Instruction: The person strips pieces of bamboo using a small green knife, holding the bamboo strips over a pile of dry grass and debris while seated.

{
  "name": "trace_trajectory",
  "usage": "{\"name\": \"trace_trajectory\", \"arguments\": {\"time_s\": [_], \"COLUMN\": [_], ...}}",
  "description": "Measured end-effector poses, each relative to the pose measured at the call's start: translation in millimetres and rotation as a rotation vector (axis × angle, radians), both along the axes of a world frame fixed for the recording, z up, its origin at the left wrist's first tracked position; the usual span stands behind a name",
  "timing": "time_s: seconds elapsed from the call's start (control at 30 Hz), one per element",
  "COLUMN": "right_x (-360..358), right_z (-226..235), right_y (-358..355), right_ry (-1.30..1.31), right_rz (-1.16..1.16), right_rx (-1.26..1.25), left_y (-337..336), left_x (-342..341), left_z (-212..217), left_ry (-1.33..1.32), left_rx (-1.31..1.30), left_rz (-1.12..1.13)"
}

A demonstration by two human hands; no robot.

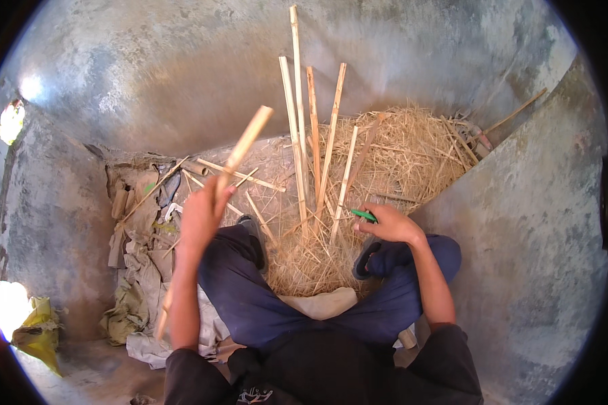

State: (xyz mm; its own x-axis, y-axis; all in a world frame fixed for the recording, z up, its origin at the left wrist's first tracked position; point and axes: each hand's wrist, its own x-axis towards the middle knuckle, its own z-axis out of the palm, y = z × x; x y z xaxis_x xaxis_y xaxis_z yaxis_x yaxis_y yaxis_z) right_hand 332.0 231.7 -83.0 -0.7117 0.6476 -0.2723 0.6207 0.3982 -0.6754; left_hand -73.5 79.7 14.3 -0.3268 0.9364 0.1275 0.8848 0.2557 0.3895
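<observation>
My left hand (205,212) is raised and closed around a pale bamboo stick (248,138). The stick slants up to the right, and a lower length of it seems to show beside my forearm. In my right hand (387,224), a slim green pen-like thing (364,216) sits between the curled fingers; its exact kind is hard to make out. Between my feet and the wall, several split bamboo sticks (296,142) lean upright. A shorter stick (345,179) stands nearest my right hand.
Straw and shavings (409,152) are heaped at the back right and spread between my feet. Crumpled sacks (142,270) and loose sticks lie on the left. Grey plastered walls (520,223) close in around me. A yellow bag (40,331) is at the far left.
</observation>
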Motion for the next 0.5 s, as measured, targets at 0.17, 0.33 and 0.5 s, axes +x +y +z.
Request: {"name": "trace_trajectory", "arguments": {"time_s": [0.17, 0.33, 0.5], "right_x": [-1.2, -6.9, 0.6], "right_z": [4.6, 10.8, 0.2], "right_y": [-1.3, -5.7, -6.8], "right_ry": [-0.034, 0.007, 0.034], "right_rz": [-0.017, -0.022, 0.035], "right_rx": [0.07, 0.076, 0.128], "left_y": [12.3, -1.4, -12.3], "left_x": [-147.3, -188.2, -122.3], "left_z": [-4.5, -46.4, -95.3], "left_ry": [-0.393, 0.707, -0.256], "left_rx": [-0.303, 0.119, -0.229], "left_rz": [-0.11, 0.147, -0.266]}}
